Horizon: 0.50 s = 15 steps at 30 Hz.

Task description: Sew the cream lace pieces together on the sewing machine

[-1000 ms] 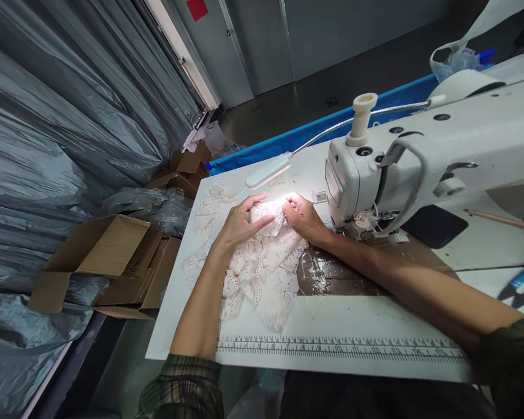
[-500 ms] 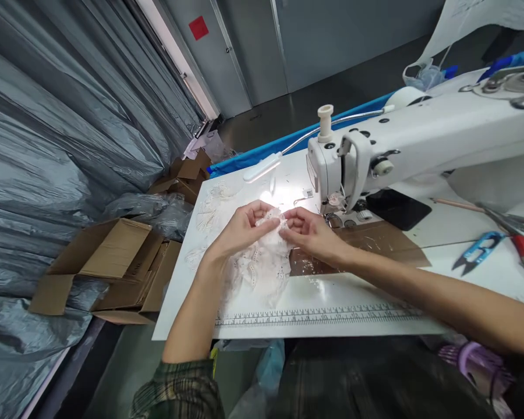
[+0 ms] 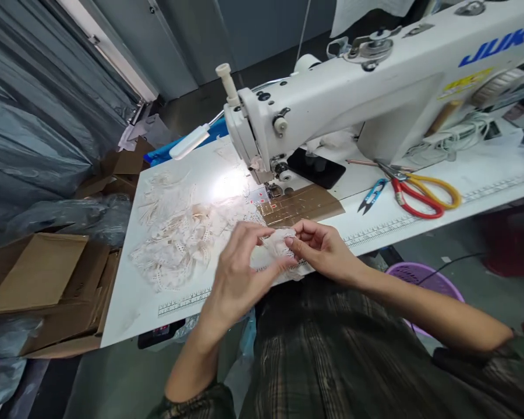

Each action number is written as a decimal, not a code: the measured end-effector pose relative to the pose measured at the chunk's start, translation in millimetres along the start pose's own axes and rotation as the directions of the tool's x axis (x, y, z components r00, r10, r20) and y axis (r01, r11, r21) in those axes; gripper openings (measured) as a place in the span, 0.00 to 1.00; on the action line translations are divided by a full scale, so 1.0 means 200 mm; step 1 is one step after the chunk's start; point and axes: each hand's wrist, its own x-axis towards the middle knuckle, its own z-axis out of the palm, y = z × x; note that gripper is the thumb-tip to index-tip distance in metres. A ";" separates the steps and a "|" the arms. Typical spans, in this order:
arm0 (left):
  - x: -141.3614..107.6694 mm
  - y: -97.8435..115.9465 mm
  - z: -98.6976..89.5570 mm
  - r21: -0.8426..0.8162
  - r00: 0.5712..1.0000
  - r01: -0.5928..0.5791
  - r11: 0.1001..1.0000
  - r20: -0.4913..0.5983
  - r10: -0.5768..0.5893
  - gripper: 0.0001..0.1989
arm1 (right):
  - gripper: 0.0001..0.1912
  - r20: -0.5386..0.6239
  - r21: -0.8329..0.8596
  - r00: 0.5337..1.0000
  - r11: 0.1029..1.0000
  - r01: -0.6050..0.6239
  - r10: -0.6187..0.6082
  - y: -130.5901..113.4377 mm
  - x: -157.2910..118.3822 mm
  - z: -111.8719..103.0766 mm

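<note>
A small piece of white lace fabric is held up at the table's front edge, between my two hands. My left hand curls around its left side, with the index finger at the top and the thumb below. On the other side my right hand pinches the lace between thumb and fingers. A heap of white eyelet lace lies loosely on the table to the left. Behind my hands stands a white sewing machine, its presser foot over brown tape.
Blue thread snips, scissors with red and yellow handles and a black phone lie to the right. A lamp lights the table. Cardboard boxes stand left; a purple basket is below right.
My hands have drawn the lace piece away from the machine, toward my body at the front edge. The view has swung right, bringing the scissors and more of the machine into sight.
</note>
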 end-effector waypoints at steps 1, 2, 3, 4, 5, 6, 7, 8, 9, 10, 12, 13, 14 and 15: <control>-0.03 0.01 0.05 -0.067 0.999 0.033 0.997 0.017 -0.031 0.27 | 0.19 -0.018 -0.016 0.999 0.999 0.034 -0.035 0.01 -0.02 0.00; -0.05 0.01 0.11 -0.135 0.997 0.077 0.988 0.023 -0.075 0.29 | 0.17 -0.016 -0.044 0.998 0.997 0.063 -0.063 0.01 -0.03 0.00; -0.07 0.01 0.16 -0.200 0.989 0.144 0.969 0.005 -0.146 0.29 | 0.16 0.007 -0.086 0.996 0.993 0.085 -0.085 0.01 -0.05 0.00; -0.08 -0.01 0.20 -0.275 0.973 0.220 0.936 -0.004 -0.230 0.28 | 0.15 0.048 -0.142 0.994 0.984 0.109 -0.103 0.01 -0.07 -0.01; -0.08 -0.02 0.24 -0.368 0.950 0.292 0.883 0.009 -0.311 0.25 | 0.14 0.095 -0.210 0.988 0.967 0.142 -0.125 -0.01 -0.08 -0.03; -0.07 -0.04 0.27 -0.467 0.924 0.358 0.808 0.051 -0.380 0.23 | 0.14 0.142 -0.285 0.978 0.939 0.191 -0.155 -0.02 -0.09 -0.06; -0.07 -0.06 0.29 -0.560 0.899 0.410 0.720 0.114 -0.423 0.22 | 0.14 0.177 -0.370 0.963 0.894 0.255 -0.201 -0.04 -0.10 -0.10; -0.06 -0.08 0.29 -0.635 0.878 0.447 0.630 0.178 -0.444 0.22 | 0.13 0.199 -0.458 0.944 0.827 0.327 -0.263 -0.06 -0.10 -0.16; -0.05 -0.10 0.29 -0.686 0.863 0.470 0.555 0.226 -0.452 0.21 | 0.12 0.206 -0.550 0.919 0.737 0.393 -0.336 -0.08 -0.10 -0.23; -0.04 -0.12 0.28 -0.716 0.853 0.482 0.505 0.251 -0.458 0.21 | 0.12 0.192 -0.648 0.883 0.621 0.442 -0.428 -0.10 -0.09 -0.31; -0.04 -0.14 0.26 -0.739 0.839 0.490 0.464 0.255 -0.480 0.20 | 0.15 0.174 -0.814 0.824 0.392 0.428 -0.539 -0.13 -0.07 -0.51; -0.04 -0.15 0.24 -0.741 0.836 0.491 0.458 0.253 -0.487 0.20 | 0.17 0.178 -0.870 0.816 0.300 0.392 -0.551 -0.13 -0.06 -0.61; -0.04 -0.15 0.22 -0.741 0.833 0.495 0.454 0.256 -0.490 0.20 | 0.20 0.182 -0.903 0.800 0.225 0.366 -0.571 -0.13 -0.05 -0.71; -0.04 -0.16 0.21 -0.741 0.831 0.499 0.450 0.262 -0.491 0.19 | 0.23 0.208 -0.921 0.802 0.164 0.354 -0.560 -0.13 -0.04 -0.80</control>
